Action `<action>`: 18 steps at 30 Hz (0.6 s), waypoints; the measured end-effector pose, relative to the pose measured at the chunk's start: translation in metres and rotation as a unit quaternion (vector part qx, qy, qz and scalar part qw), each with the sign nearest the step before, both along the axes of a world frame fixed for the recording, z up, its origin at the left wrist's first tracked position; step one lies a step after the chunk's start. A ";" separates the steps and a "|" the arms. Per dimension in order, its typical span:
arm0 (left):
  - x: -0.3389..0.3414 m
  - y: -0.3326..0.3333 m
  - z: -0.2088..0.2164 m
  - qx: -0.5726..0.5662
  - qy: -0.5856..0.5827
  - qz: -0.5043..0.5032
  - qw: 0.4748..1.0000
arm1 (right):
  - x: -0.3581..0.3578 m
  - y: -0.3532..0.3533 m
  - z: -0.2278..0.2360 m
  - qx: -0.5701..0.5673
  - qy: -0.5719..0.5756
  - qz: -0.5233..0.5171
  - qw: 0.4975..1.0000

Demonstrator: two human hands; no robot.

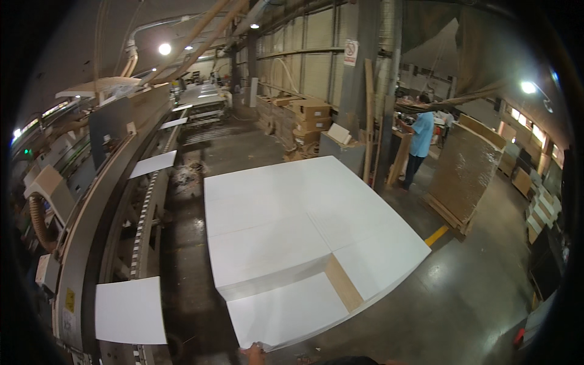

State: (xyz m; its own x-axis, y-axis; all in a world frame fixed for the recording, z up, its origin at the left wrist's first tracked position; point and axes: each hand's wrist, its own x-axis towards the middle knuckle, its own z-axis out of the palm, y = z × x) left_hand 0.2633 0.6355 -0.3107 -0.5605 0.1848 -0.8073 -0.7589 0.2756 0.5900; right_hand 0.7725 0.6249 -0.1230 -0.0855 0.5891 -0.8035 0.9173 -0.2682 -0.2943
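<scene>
A large block of stacked white panels (267,207) stands in front of me, its top split by seams into several sections. At its near side, one section is lower, and a white panel (292,310) lies on top there. Against that panel's near left corner is my left hand (254,353), its fingers closed on the edge; the lower edge of the picture cuts off part of it. A brown side face (344,283) of the neighbouring stack rises beside the lower section. My right hand does not show.
Along the left runs a long machine with a conveyor rail (143,225), carrying white boards (131,310) spaced apart. Cartons (313,112) and a pillar (356,79) stand behind the stack. At right are a wrapped brown stack (465,167) and a person in a blue shirt (421,137).
</scene>
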 end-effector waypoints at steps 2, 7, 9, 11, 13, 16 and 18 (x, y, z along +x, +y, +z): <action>-0.019 -0.012 -0.010 0.051 -0.083 0.054 0.994 | 0.005 0.007 -0.001 0.005 0.012 -0.017 1.000; 0.023 -0.015 0.025 0.018 0.004 0.038 0.999 | 0.040 -0.004 -0.002 0.000 0.006 -0.073 0.997; 0.023 -0.015 0.032 0.002 0.012 0.085 0.996 | 0.049 -0.005 -0.003 -0.005 0.005 -0.076 0.997; 0.027 -0.019 0.036 -0.002 0.027 0.118 0.993 | 0.057 -0.008 -0.006 -0.019 0.001 -0.073 0.997; 0.030 -0.024 0.039 0.007 0.020 0.109 0.994 | 0.065 -0.011 -0.008 -0.041 -0.006 -0.065 0.997; 0.034 -0.028 0.042 0.021 0.009 0.101 0.995 | 0.079 -0.002 -0.013 -0.104 -0.023 -0.032 0.994; 0.037 -0.032 0.045 0.028 0.000 0.094 0.995 | 0.076 0.018 -0.012 -0.129 -0.020 -0.021 0.991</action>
